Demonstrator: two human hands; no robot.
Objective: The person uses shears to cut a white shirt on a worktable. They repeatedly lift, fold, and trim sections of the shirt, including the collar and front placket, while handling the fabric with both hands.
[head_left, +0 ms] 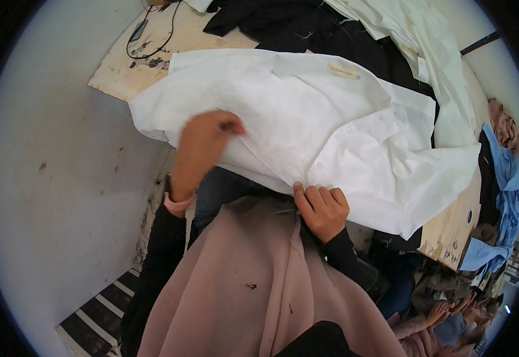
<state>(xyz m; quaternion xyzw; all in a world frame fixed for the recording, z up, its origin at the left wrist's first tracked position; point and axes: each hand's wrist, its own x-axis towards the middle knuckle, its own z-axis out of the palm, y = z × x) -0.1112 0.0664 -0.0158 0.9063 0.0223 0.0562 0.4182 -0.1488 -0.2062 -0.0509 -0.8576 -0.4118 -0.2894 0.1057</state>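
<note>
A white button-front shirt (pixel 295 113) lies spread over the table's front edge, its collar opening with a cream label on the far side. My right hand (pixel 325 208) is closed on the shirt's near edge, below the buttoned front, thumb and fingers pinching the cloth. A thin grey metal tip (pixel 286 210) sticks out to the left of that hand; the rest of this tool is hidden. Over the shirt's left part, my left hand (pixel 212 137) is curled, fingertips drawn together and blurred by motion. Whether it pinches anything is too small to see.
Black cloth (pixel 342 35) and another white garment (pixel 444 77) lie behind the shirt. A black cable (pixel 167 41) rests on the wooden table (pixel 113 74) at far left. A wall stands close on the left. Blue garments (pixel 506 178) and another person's hands (pixel 438 312) are at right.
</note>
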